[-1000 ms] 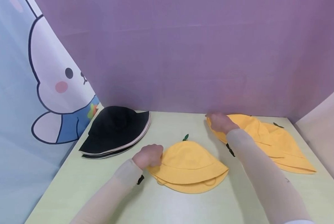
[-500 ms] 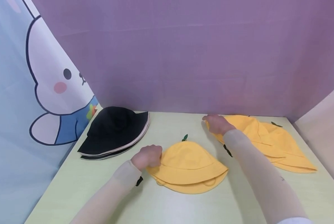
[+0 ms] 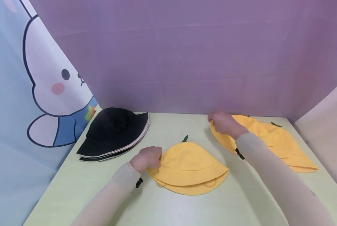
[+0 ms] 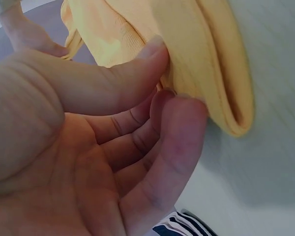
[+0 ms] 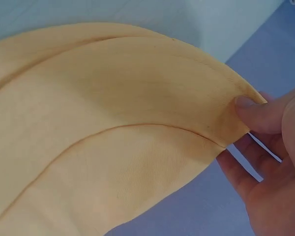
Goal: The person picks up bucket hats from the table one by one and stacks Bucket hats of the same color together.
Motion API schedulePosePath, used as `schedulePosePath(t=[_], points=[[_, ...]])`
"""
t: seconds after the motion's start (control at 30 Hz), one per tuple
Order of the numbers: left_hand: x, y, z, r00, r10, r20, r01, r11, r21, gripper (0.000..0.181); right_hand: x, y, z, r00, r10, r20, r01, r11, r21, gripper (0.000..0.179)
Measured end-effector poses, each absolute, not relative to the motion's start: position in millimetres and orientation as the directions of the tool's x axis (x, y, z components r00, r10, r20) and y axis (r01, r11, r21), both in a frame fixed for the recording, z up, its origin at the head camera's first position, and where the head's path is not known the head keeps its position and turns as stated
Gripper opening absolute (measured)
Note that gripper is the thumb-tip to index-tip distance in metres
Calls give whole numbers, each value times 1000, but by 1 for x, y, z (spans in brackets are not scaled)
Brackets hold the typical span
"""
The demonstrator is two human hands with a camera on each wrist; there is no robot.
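Note:
A yellow bucket hat with a small green leaf on top lies folded flat mid-table. My left hand pinches its left brim corner; the left wrist view shows thumb and forefinger at the yellow cloth. Farther back on the right, my right hand holds the left corner of a second yellow bucket hat. In the right wrist view, the thumb lies on top of that brim and fingers are beneath it. Partly under this hat lies another yellow hat. My right forearm covers part of both.
Black bucket hats with pale edging are stacked at the back left of the pale table. A purple cloth wall rises behind. Printed blue fabric hangs on the left, and a pale wall borders the right.
My right hand has shifted slightly right with the hat's corner, and that hat has slid a little over the one beside it. The left hand and middle hat look still.

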State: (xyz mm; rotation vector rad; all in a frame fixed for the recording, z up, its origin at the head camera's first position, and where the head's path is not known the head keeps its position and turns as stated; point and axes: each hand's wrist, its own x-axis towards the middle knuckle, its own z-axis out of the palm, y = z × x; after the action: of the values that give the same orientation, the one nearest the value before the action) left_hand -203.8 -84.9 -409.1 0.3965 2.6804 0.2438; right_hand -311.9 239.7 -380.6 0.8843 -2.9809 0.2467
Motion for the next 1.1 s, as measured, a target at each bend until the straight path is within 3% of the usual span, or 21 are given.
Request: schedulePosePath(t=[0.37, 0.7, 1.1], points=[[-205, -87, -411, -871, 311, -380, 240, 945, 222, 20, -273, 251, -361, -780, -591, 206, -623, 764, -168, 30], [-201, -88, -409, -870, 323, -372, 244, 939, 243, 19, -229, 253, -353, -763, -594, 253, -643, 736, -211, 34], [-201, -90, -411, -872, 339, -353, 252, 929, 270, 21, -197, 226, -367, -596, -747, 293, -799, 587, -127, 40]])
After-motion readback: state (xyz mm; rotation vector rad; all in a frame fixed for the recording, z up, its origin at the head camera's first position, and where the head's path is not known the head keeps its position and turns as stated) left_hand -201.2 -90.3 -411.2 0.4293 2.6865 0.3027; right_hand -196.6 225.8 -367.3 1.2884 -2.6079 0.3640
